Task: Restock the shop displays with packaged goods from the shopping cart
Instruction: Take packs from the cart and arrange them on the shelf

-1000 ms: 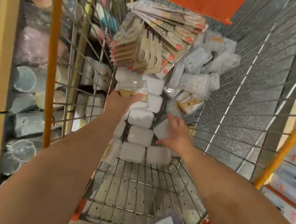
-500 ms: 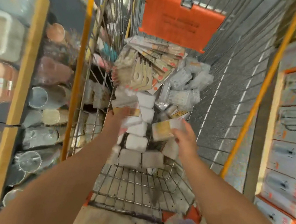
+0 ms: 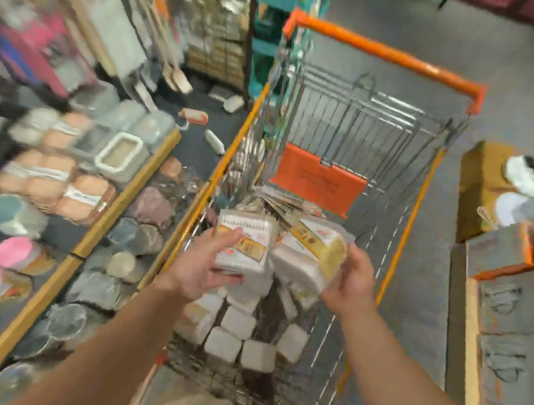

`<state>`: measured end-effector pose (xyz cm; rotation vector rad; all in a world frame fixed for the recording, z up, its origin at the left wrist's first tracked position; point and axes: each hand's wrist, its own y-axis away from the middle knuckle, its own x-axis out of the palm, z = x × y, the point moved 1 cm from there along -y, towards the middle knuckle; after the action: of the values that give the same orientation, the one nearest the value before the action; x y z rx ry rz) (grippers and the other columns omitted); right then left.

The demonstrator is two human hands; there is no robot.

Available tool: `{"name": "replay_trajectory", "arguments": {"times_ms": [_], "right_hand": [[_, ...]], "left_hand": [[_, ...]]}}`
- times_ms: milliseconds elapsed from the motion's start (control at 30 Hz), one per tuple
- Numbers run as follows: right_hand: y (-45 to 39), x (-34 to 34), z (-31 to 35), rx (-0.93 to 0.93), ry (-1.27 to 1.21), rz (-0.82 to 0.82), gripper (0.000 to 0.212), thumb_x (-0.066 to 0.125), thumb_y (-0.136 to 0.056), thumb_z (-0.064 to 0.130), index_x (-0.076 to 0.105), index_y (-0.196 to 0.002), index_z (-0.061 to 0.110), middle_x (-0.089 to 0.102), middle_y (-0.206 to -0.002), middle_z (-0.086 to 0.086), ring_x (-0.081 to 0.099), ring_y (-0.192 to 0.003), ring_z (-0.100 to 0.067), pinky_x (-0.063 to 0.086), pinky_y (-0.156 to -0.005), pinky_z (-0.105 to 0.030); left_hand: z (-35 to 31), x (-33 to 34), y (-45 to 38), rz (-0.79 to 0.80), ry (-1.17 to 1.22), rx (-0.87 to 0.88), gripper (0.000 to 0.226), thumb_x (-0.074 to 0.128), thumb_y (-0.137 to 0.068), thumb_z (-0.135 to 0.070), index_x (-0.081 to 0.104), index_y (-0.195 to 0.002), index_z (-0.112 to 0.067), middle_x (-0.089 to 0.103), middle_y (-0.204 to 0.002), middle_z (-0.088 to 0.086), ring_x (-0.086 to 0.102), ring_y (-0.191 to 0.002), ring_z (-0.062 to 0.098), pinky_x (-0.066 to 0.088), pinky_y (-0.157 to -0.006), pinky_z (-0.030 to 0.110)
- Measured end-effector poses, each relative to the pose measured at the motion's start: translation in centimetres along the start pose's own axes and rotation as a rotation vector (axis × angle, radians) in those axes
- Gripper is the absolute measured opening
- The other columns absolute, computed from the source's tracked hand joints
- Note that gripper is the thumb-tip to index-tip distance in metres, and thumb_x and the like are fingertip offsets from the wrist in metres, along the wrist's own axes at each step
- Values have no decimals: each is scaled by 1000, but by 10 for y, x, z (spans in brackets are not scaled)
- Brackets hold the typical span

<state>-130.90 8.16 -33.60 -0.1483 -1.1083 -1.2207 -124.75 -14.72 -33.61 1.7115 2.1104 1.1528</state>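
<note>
At centre frame above the orange-handled wire shopping cart (image 3: pixel 381 51), the left hand (image 3: pixel 202 267) and right hand (image 3: pixel 353 279) each clasp a clear plastic cotton-swab pack (image 3: pixel 245 246), (image 3: pixel 309 255), probably light, slick, best gripped across its edges.

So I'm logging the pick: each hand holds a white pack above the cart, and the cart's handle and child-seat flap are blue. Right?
Not quite: the handle and the child-seat flap are orange, as the head view shows. The rest holds: the left hand grips one white pack and the right hand grips another white pack, both above the cart.
</note>
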Motion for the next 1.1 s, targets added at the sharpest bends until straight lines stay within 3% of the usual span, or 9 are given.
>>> {"name": "replay_trajectory", "arguments": {"times_ms": [67,167,300,500,600,667,767,1000,1100], "right_hand": [[7,18,-4,44,49,21,79,88,-52,42,67,-119,8,68,-115,-20,69,-100,-36,55,-84,-55],[28,39,-20,145,63,73,95,100,-23,44,73,-108,11,72,-109,-17,72,-93,-34,58,-74,-50],[71,60,-41,246,100,239,83,100,-15,41,81,-89,10,74,-100,-17,74,-85,-32,60,-60,-42],[120,78,-80,384,305,343,91,96,-39,41,68,-119,9,70,-114,-18,70,-97,-34,60,-74,-43],[137,98,-101,450,406,328,46,70,-73,46,78,-100,10,73,-105,-15,72,-88,-30,60,-72,-35],[147,113,-116,532,484,318,49,52,-86,46,74,-112,11,68,-119,-14,68,-95,-33,55,-83,-39],[166,148,-140,631,649,415,57,45,-89,50,64,-126,11,70,-112,-12,69,-88,-30,55,-69,-35],[240,258,-224,849,684,850,109,100,-36,26,57,-135,16,73,-110,-12,73,-86,-28,60,-63,-43],[271,312,-271,798,776,977,85,98,-18,20,78,-99,4,76,-90,-15,74,-74,-25,60,-57,-33]], "left_hand": [[3,6,33,-46,6,86,52,73,-78,-42,57,-122,-20,66,-124,8,64,-113,24,57,-73,38],[20,9,82,-169,65,163,24,64,-91,-30,57,-114,-25,69,-116,5,65,-106,23,54,-74,37],[55,7,140,-303,65,220,29,67,-91,-33,59,-119,-28,69,-118,-1,66,-109,21,57,-80,39],[102,-10,231,-421,216,286,19,66,-91,-27,59,-109,-24,75,-94,-1,71,-87,16,60,-69,33],[114,-29,272,-507,292,344,25,66,-91,-26,60,-114,-21,76,-95,1,71,-91,21,57,-85,42],[120,-41,300,-555,349,393,19,65,-92,-24,60,-110,-23,77,-90,-2,70,-89,20,55,-90,45],[123,-61,339,-634,432,463,25,64,-93,-24,58,-117,-21,75,-93,-1,70,-83,17,55,-70,35],[129,-120,464,-791,459,716,18,57,-94,-15,58,-112,-17,76,-85,0,71,-73,14,51,-65,31],[129,-148,530,-841,400,843,49,68,-74,-14,56,-121,-17,75,-98,3,71,-85,18,55,-73,38]]}}
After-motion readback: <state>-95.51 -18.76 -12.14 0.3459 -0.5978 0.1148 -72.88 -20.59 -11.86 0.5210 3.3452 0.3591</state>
